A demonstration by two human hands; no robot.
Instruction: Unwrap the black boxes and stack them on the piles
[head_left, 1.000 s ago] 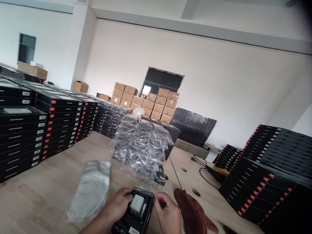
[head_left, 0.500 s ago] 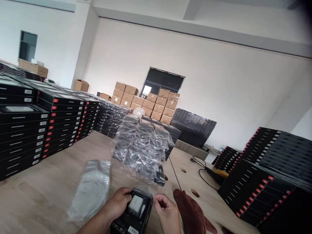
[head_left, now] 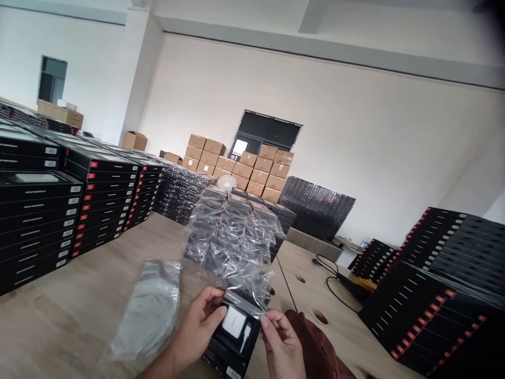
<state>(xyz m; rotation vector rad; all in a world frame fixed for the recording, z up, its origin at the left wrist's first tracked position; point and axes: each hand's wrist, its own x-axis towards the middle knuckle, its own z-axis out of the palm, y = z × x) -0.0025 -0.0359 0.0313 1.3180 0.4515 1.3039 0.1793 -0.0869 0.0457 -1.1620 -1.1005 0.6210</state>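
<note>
A black retail box (head_left: 229, 345) is tilted in front of me, its face picturing a white charger and cable. My left hand (head_left: 201, 323) grips its left side, thumb on the front face. At the upper right corner of the box, my right hand (head_left: 282, 342) pinches a clear plastic bag (head_left: 258, 287), which spreads over the top end of the box. A pile of flat clear bags (head_left: 148, 308) lies on the table to the left of my hands. Beside my right hand is a dark red cloth (head_left: 315, 342).
Bagged boxes (head_left: 232, 231) are stacked straight ahead. Tall stacks of black boxes stand at left (head_left: 37, 226) and right (head_left: 422, 300). A black cable (head_left: 331, 279) crosses the table (head_left: 98, 295) at right. Brown cartons (head_left: 240, 168) rise by the far wall.
The box has moved up and to the right, away from me, with both hands. Clear plastic now covers its top end, and my right hand has closed at its corner.
</note>
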